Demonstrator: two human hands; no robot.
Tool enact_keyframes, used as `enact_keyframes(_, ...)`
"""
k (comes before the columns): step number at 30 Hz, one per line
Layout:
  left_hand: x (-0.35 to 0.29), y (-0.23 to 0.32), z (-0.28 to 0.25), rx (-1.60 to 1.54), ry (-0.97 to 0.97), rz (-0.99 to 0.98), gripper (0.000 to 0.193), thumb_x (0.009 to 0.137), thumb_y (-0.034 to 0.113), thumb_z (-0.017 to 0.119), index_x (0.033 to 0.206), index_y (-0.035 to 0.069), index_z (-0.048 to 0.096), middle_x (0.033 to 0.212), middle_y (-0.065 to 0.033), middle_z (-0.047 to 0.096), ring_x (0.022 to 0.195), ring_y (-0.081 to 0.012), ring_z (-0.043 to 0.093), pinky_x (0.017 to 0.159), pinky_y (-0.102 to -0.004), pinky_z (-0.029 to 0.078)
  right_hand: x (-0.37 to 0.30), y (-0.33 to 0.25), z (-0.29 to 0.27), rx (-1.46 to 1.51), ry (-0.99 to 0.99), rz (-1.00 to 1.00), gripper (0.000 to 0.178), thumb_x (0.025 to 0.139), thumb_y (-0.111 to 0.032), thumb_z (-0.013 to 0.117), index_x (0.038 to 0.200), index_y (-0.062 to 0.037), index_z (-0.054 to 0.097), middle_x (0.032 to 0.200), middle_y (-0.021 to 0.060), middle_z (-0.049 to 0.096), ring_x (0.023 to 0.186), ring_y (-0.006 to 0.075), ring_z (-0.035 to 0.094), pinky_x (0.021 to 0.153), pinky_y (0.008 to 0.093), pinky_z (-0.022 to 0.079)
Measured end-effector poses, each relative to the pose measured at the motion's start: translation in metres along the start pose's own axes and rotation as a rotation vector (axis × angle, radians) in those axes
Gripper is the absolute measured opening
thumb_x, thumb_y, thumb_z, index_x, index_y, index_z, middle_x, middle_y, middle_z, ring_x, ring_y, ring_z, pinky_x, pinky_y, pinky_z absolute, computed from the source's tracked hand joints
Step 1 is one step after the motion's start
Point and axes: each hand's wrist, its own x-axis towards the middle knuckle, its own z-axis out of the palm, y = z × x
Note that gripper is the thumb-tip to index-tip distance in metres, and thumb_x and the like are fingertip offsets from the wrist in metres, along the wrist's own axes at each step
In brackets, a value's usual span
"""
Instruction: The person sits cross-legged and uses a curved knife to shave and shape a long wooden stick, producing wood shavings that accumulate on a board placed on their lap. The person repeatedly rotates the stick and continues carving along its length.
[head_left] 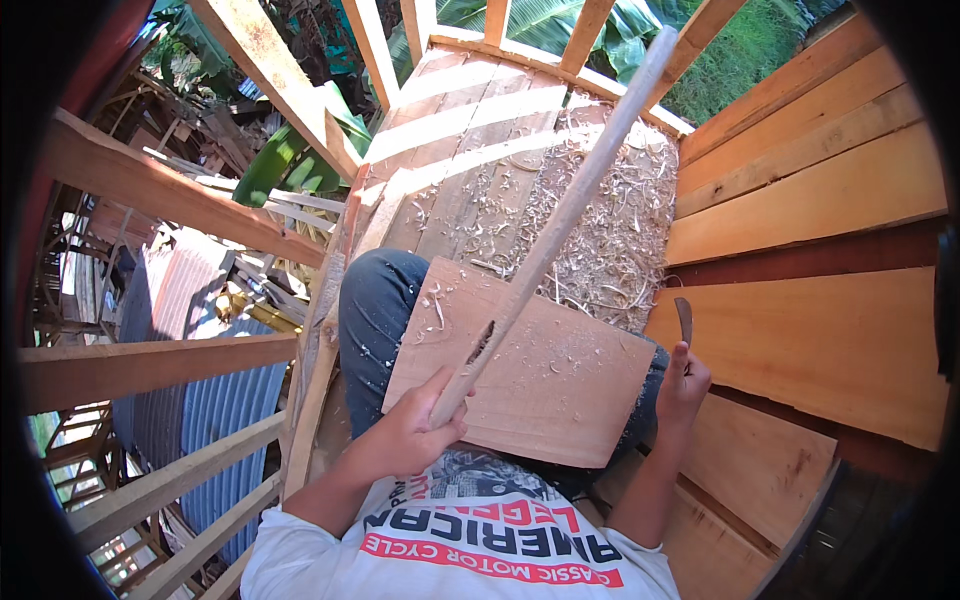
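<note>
Pale brown wood, a long stick (560,228) with a dark, ragged slot (482,343) near its lower end, slanting on my feed over a flat board (570,400), left hand (425,425) wrapped round that end, right hand (683,388) gripping a curved blade (684,319).

Lit brightly by daylight, falling in near-white bands across the floor (395,185) well beyond the left fingers (430,388). Shaded more softly and evenly over the board (560,400) between left and right fingers (682,365), and along the stick (560,220) in the left. Glaring in patches on the roof sheets (235,430) left of the left fingers. Sunk into near-black low beyond the right fingers. Fairly crisp near both, softer farther out; bowed toward a black, rounded rim.
</note>
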Motion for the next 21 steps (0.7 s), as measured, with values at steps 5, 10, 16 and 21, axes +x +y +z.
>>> enact_keyframes(5, 0.002, 0.001, -0.026, 0.25, 0.433, 0.118, 0.031, 0.076, -0.003, 0.056, 0.107, -0.001, 0.051, 0.089, -0.0091, 0.052, 0.081, -0.0183, 0.055, 0.077, -0.0299, 0.045, -0.029, 0.02, -0.007, -0.128, 0.002, 0.23, 0.058, 0.092, -0.046, 0.06, 0.064, 0.0032, 0.047, 0.051, 0.0059, 0.038, 0.052, 0.0133, 0.036, 0.048, 0.034, 0.032)
enact_keyframes(10, 0.007, 0.0, -0.037, 0.538, 0.549, 0.123, 0.043, 0.073, -0.003, 0.055, 0.116, -0.002, 0.05, 0.109, -0.0127, 0.053, 0.098, -0.0226, 0.056, 0.088, -0.0342, 0.045, -0.045, 0.013, 0.01, -0.178, 0.056, 0.224, 0.04, 0.089, -0.029, 0.065, 0.066, 0.0031, 0.057, 0.052, 0.0172, 0.052, 0.045, 0.0298, 0.051, 0.048, 0.0394, 0.04)
enact_keyframes(16, 0.002, -0.001, -0.037, 0.138, 0.493, 0.057, 0.052, 0.069, -0.006, 0.052, 0.121, -0.003, 0.049, 0.12, -0.0159, 0.055, 0.111, -0.0255, 0.055, 0.099, -0.0353, 0.041, -0.048, 0.006, 0.013, -0.102, 0.084, 0.161, 0.031, 0.086, -0.023, 0.067, 0.069, 0.0027, 0.061, 0.053, 0.0167, 0.053, 0.046, 0.0286, 0.052, 0.049, 0.0376, 0.041)
enact_keyframes(21, 0.003, -0.008, -0.028, 0.051, 0.479, 0.142, 0.055, 0.067, -0.008, 0.048, 0.122, -0.003, 0.049, 0.125, -0.0162, 0.056, 0.114, -0.0252, 0.055, 0.101, -0.0351, 0.04, -0.055, 0.007, 0.01, -0.138, 0.103, 0.119, 0.027, 0.085, -0.02, 0.067, 0.071, 0.0025, 0.061, 0.053, 0.0165, 0.051, 0.045, 0.0288, 0.051, 0.049, 0.0372, 0.041)
